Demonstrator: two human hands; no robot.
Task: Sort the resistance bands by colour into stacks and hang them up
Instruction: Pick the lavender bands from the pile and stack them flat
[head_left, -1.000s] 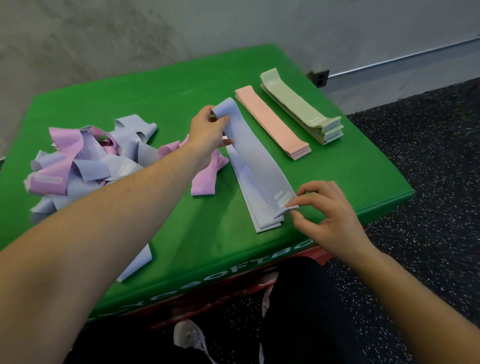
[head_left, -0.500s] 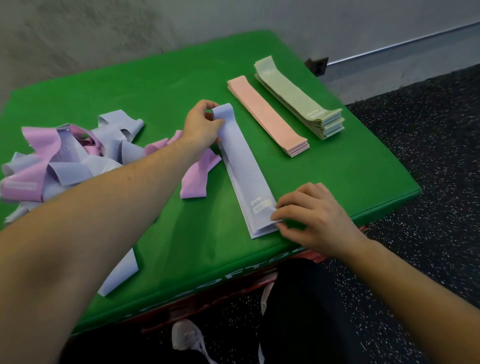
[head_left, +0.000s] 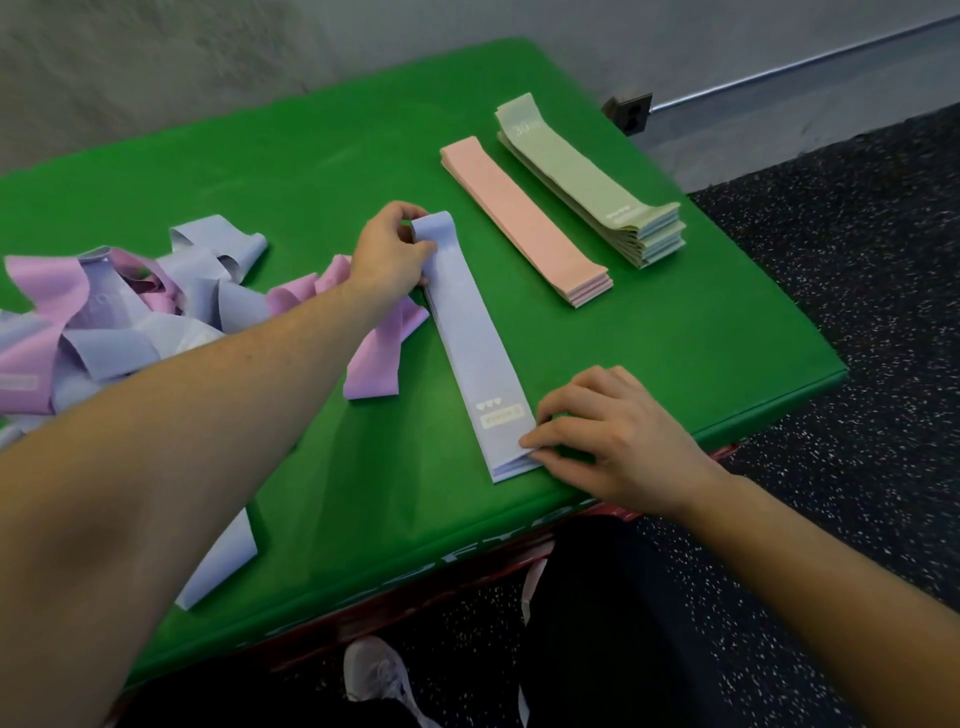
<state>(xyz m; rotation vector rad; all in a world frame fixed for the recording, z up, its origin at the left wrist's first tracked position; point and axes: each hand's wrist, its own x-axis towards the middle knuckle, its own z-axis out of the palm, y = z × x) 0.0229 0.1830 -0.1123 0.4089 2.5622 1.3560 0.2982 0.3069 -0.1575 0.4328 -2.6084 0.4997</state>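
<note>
Lavender bands lie stacked on the green desk; left hand fingers pinch the stack's far end, right hand fingers curl, pinching its near corner.

arms: bare, no sleeves | trousers: black | shoe: pale, laced

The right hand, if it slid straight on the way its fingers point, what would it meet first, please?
The right hand points left across the blue band stack, whose near end its fingertips already touch. Beyond lies bare green mat, then probably the left forearm.
</note>
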